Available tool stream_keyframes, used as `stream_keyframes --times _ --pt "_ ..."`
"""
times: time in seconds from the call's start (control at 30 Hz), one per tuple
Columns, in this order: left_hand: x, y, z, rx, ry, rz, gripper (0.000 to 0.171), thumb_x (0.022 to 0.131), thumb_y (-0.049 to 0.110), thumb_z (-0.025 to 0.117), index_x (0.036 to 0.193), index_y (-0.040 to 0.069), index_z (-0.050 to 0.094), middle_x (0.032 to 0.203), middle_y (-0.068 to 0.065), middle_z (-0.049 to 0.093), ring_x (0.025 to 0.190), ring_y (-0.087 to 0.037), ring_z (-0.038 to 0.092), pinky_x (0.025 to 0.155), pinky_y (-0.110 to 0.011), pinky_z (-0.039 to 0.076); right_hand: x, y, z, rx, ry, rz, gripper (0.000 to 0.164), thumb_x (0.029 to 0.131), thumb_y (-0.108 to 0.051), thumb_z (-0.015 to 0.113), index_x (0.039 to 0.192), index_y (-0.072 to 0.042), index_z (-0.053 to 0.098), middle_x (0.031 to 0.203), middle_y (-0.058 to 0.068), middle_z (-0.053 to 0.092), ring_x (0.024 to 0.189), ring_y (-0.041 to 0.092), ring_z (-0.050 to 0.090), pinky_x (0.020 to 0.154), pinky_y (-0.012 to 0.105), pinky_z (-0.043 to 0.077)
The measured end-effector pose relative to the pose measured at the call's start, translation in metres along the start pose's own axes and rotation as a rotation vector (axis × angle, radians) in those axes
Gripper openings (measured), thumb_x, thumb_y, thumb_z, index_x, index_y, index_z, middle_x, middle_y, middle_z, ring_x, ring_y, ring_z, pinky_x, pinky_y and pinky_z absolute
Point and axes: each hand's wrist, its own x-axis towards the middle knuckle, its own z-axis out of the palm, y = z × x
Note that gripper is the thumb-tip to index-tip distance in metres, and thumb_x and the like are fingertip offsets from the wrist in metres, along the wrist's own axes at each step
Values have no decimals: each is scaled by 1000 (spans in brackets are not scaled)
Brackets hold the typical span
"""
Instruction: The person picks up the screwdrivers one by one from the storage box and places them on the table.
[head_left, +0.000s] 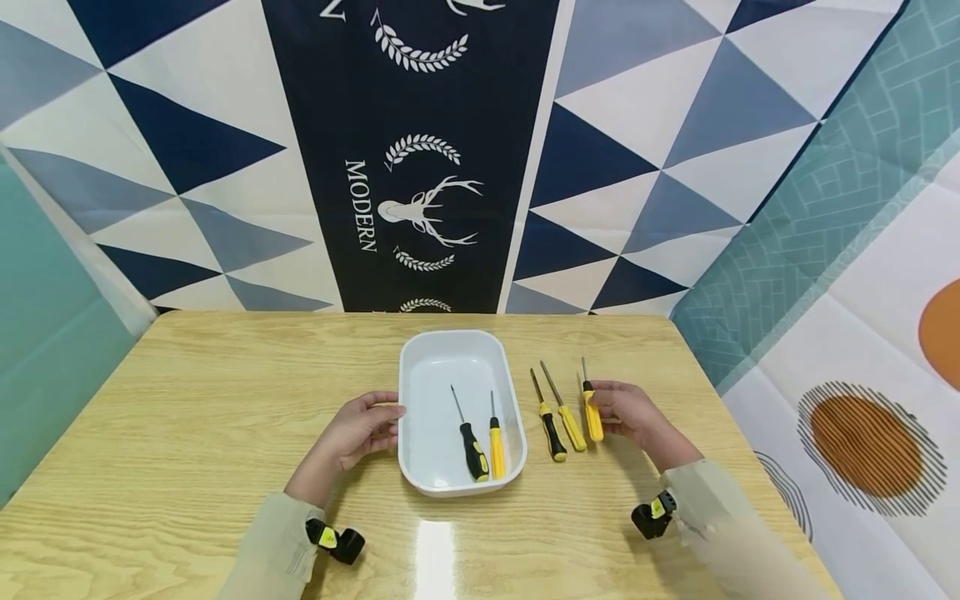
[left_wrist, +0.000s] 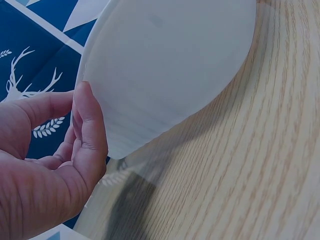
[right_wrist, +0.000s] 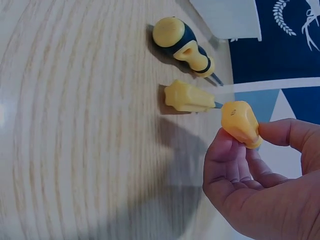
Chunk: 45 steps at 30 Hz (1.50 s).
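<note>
On the table stands a white tray [head_left: 460, 353]. My left hand [head_left: 366, 427] holds the tray's left rim with curled fingers, seen also in the left wrist view [left_wrist: 55, 155]. Inside the tray lie a black screwdriver [head_left: 472, 450] with yellow patches and a yellow-handled screwdriver [head_left: 497, 450]. Between finger and thumb, my right hand [head_left: 628, 408] grips a yellow screwdriver [head_left: 593, 417], its tip pointing away from me. Just left of it, a black-and-yellow screwdriver [head_left: 552, 435] and a yellow screwdriver [head_left: 572, 429] lie side by side on the table.
The wooden table [head_left: 225, 433] ends at a patterned cloth backdrop [head_left: 420, 208] behind the tray. Another hanging cloth [head_left: 847, 358] borders the right side. Each sleeve bears a small black wrist camera [head_left: 348, 546].
</note>
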Motion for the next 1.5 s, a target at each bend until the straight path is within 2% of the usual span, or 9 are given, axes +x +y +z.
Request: stream_keyframes --times 0.53,0.9,1.03,1.17,1.5 --pt "0 -2 0 0 -1 7 49 91 11 57 133 -7 37 82 -1 61 66 -7 58 65 -22 56 7 10 2 -31 53 26 56 91 -12 50 141 4 33 109 10 59 76 10 56 67 26 51" --pt "0 -1 1 2 -5 4 50 92 11 57 133 -7 36 79 0 59 65 -7 57 64 -22 56 12 16 1 -20 45 30 58 91 -11 52 141 7 30 105 9 60 74 10 57 63 26 50" --pt "0 -1 1 -2 -5 4 50 92 11 57 133 -7 36 80 1 60 65 -7 57 64 -21 55 13 15 3 -30 56 33 56 91 -10 52 140 8 33 114 18 58 75 10 57 63 26 51" --pt "0 -1 0 2 -2 5 50 92 12 57 133 -7 36 77 2 59 65 -7 57 64 -22 56 14 14 4 -62 63 31 54 91 -11 51 139 8 35 129 27 49 81 12 58 66 25 52" --pt "0 -1 1 11 2 3 50 91 12 57 133 -6 37 78 1 59 66 -7 57 65 -22 56 17 15 3 -124 94 39 48 91 -14 51 135 5 43 132 25 47 90 15 57 67 24 50"
